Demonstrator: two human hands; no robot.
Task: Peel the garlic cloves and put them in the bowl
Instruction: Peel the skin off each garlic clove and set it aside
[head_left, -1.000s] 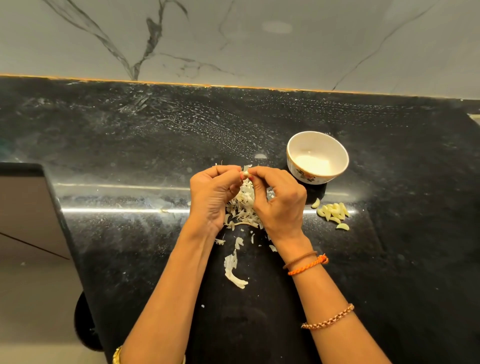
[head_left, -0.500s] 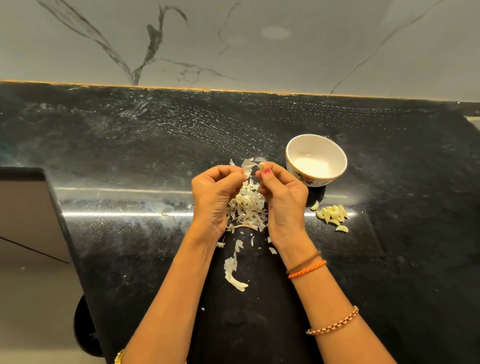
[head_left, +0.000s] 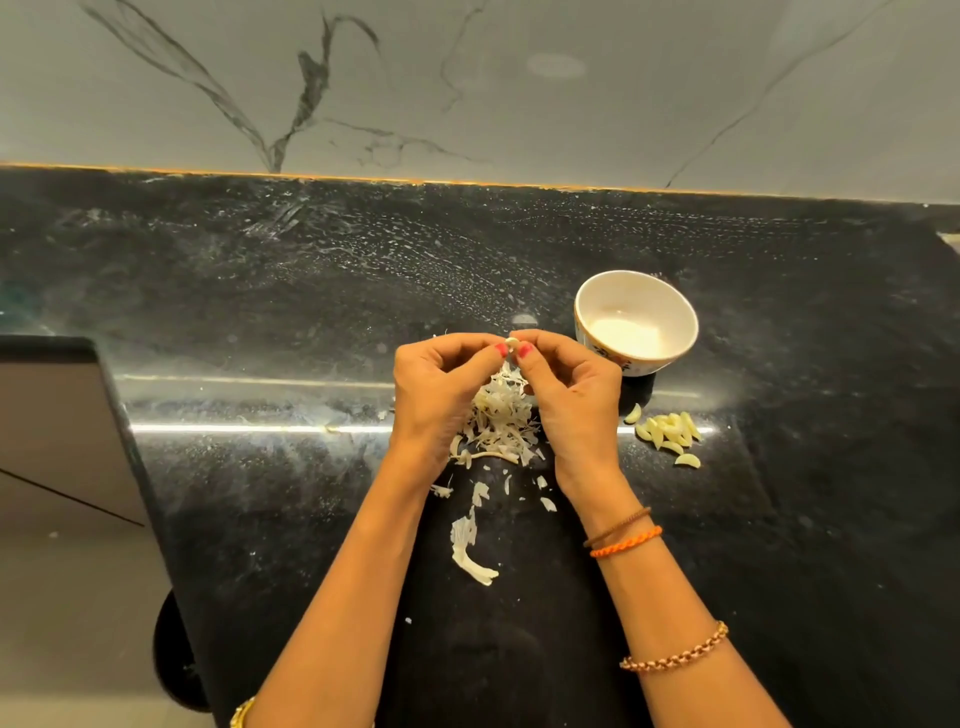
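Observation:
A small pale garlic clove (head_left: 511, 342) is pinched between the fingertips of my left hand (head_left: 441, 395) and my right hand (head_left: 571, 400), which meet above a heap of papery garlic skins (head_left: 498, 421). A white bowl (head_left: 680, 312) with a patterned outside stands just right of my hands on the black counter; I see no cloves in it. Several peeled cloves (head_left: 670, 434) lie in a small pile on the counter in front of the bowl.
Loose skin scraps, one long strip (head_left: 467, 545) among them, are scattered towards me. The black stone counter (head_left: 260, 312) ends at a marble wall behind and drops off at its left edge (head_left: 130, 441) to the floor.
My hands drew apart half a second ago, pulling a piece of skin up, and have come together again on the clove. The view has shifted slightly.

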